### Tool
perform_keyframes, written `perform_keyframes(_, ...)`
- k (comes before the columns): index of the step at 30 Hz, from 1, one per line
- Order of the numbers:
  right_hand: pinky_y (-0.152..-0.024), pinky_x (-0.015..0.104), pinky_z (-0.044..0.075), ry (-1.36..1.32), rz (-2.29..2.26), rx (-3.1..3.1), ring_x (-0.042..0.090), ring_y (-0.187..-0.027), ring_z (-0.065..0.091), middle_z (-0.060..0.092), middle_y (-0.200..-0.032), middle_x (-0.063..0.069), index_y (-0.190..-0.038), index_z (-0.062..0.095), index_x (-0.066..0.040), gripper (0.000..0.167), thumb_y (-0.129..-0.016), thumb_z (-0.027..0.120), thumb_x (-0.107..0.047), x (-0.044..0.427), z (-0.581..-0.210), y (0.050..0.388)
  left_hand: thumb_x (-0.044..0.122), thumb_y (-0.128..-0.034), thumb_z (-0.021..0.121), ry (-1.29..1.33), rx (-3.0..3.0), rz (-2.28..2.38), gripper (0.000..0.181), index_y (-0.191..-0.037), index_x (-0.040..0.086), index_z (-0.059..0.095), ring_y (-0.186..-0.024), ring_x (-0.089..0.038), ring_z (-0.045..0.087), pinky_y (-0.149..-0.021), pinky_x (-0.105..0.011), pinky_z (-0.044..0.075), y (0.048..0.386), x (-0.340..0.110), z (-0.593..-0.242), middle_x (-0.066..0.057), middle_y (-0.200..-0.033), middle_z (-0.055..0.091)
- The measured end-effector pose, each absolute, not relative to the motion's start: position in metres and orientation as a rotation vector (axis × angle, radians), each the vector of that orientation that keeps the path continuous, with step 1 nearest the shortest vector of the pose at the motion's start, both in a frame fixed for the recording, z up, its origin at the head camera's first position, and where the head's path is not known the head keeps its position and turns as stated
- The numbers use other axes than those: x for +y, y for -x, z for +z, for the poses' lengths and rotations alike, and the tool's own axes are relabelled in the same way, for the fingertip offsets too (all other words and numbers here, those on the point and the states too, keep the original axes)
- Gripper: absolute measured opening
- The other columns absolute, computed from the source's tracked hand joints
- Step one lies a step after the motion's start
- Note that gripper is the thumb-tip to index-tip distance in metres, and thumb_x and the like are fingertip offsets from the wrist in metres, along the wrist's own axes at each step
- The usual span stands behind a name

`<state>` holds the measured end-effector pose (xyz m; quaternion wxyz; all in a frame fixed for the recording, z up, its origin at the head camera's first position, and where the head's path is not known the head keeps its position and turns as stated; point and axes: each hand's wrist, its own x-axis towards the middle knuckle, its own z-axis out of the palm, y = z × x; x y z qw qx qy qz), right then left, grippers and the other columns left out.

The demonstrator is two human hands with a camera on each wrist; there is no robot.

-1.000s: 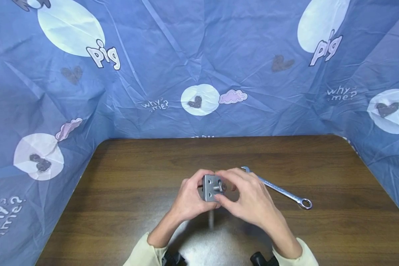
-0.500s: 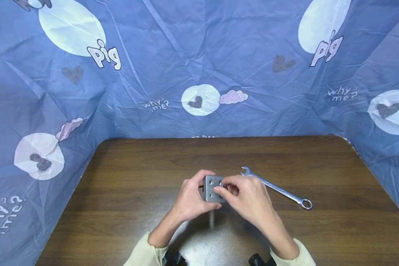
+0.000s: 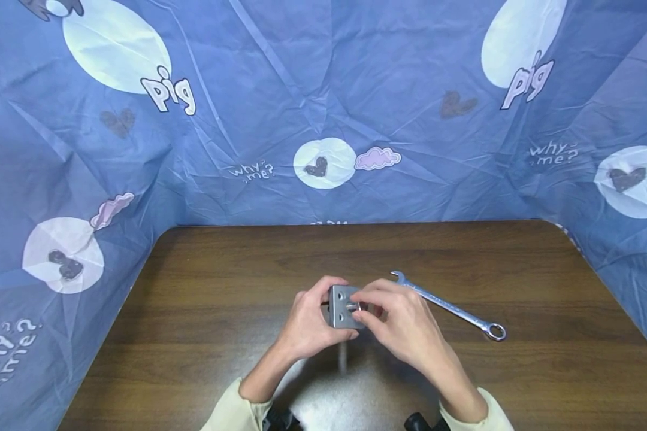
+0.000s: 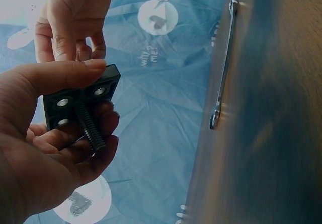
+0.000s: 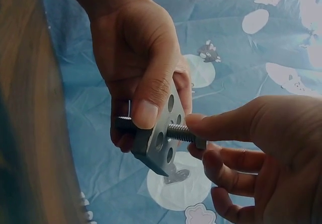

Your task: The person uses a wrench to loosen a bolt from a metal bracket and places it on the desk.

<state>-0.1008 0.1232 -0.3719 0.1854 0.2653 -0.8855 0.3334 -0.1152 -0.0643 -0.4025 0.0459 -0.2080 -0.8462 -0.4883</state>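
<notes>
My left hand [image 3: 308, 314] grips a grey square metal plate [image 3: 341, 307] by its edges, above the table. Several round holes pierce the plate. A threaded bolt [image 5: 180, 132] runs through its middle, and the bolt's far end sticks out on the palm side in the left wrist view. At the bolt's head end, the thumb and fingertips of my right hand [image 3: 404, 317] pinch it. In the right wrist view a length of thread shows between the plate and the bolt head.
A combination wrench [image 3: 447, 304] lies on the brown wooden table [image 3: 237, 263], right of and beyond the hands. Blue printed cloth [image 3: 259, 120] hangs behind the table and along both sides.
The right hand's fingers, spread wide around the bolt a second ago, have drawn in to its head, and their tips have shifted on it. The left hand and plate have barely moved.
</notes>
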Motion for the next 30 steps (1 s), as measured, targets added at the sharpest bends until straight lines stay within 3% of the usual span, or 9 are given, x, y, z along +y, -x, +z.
perform_keyframes(8, -0.063, 0.018, 0.050, -0.839, 0.902, -2.454, 0.002, -0.068, 0.062, 0.075, -0.094, 0.001, -0.092, 0.078, -0.011, 0.024, -0.072, 0.084, 0.000, 0.1235, -0.3721, 0.1017, 0.009, -0.0563, 0.092, 0.630, -2.588, -1.490, 0.073, -0.122, 0.011, 0.060, -0.086, -0.017, 0.075, -0.081, -0.039, 0.055, 0.1151, -0.0639, -0.4022, -0.005, -0.091, 0.079)
perform_keyframes(12, -0.071, 0.026, 0.052, -0.850, 0.863, -2.424, 0.001, -0.070, 0.064, 0.074, -0.093, -0.001, -0.088, 0.078, -0.012, 0.023, -0.070, 0.080, 0.003, 0.1230, -0.3731, 0.1019, 0.009, -0.0562, 0.092, 0.627, -2.597, -1.489, 0.073, -0.122, 0.011, 0.060, -0.087, -0.018, 0.075, -0.082, -0.040, 0.055, 0.1148, -0.0637, -0.4020, -0.006, -0.093, 0.079)
perform_keyframes(16, -0.077, 0.033, 0.051, -0.859, 0.841, -2.391, 0.003, -0.072, 0.064, 0.073, -0.090, -0.004, -0.084, 0.078, -0.013, 0.024, -0.068, 0.077, 0.005, 0.1222, -0.3744, 0.1025, 0.009, -0.0558, 0.092, 0.626, -2.599, -1.490, 0.073, -0.122, 0.010, 0.060, -0.088, -0.020, 0.075, -0.081, -0.037, 0.055, 0.1146, -0.0634, -0.4020, -0.006, -0.093, 0.079)
perform_keyframes(21, -0.077, 0.034, 0.052, -0.891, 0.841, -2.361, 0.006, -0.076, 0.066, 0.072, -0.090, -0.005, -0.082, 0.077, -0.013, 0.027, -0.067, 0.077, 0.008, 0.1225, -0.3754, 0.1032, 0.009, -0.0557, 0.092, 0.620, -2.601, -1.499, 0.074, -0.122, 0.010, 0.060, -0.087, -0.020, 0.076, -0.077, -0.031, 0.055, 0.1145, -0.0630, -0.4024, -0.007, -0.092, 0.079)
perform_keyframes(24, -0.073, 0.030, 0.051, -0.876, 0.832, -2.395, 0.004, -0.075, 0.063, 0.072, -0.096, -0.004, -0.092, 0.077, -0.015, 0.029, -0.068, 0.080, 0.001, 0.1241, -0.3738, 0.1026, 0.009, -0.0558, 0.092, 0.630, -2.588, -1.500, 0.072, -0.121, 0.009, 0.060, -0.087, -0.020, 0.076, -0.077, -0.029, 0.054, 0.1151, -0.0632, -0.4031, -0.007, -0.092, 0.079)
perform_keyframes(27, -0.067, 0.024, 0.047, -0.790, 0.852, -2.488, 0.002, -0.073, 0.058, 0.072, -0.104, -0.004, -0.106, 0.074, -0.017, 0.036, -0.072, 0.085, -0.015, 0.1258, -0.3707, 0.1015, 0.008, -0.0561, 0.092, 0.646, -2.566, -1.507, 0.070, -0.119, 0.009, 0.061, -0.088, -0.020, 0.076, -0.079, -0.027, 0.054, 0.1156, -0.0637, -0.4037, -0.007, -0.092, 0.079)
perform_keyframes(30, -0.064, 0.021, 0.046, -0.664, 0.873, -2.576, 0.002, -0.072, 0.056, 0.073, -0.100, -0.005, -0.113, 0.071, -0.016, 0.044, -0.075, 0.086, -0.032, 0.1266, -0.3692, 0.1014, 0.007, -0.0559, 0.092, 0.645, -2.560, -1.518, 0.069, -0.118, 0.009, 0.061, -0.088, -0.021, 0.076, -0.080, -0.027, 0.055, 0.1156, -0.0639, -0.4034, -0.007, -0.092, 0.079)
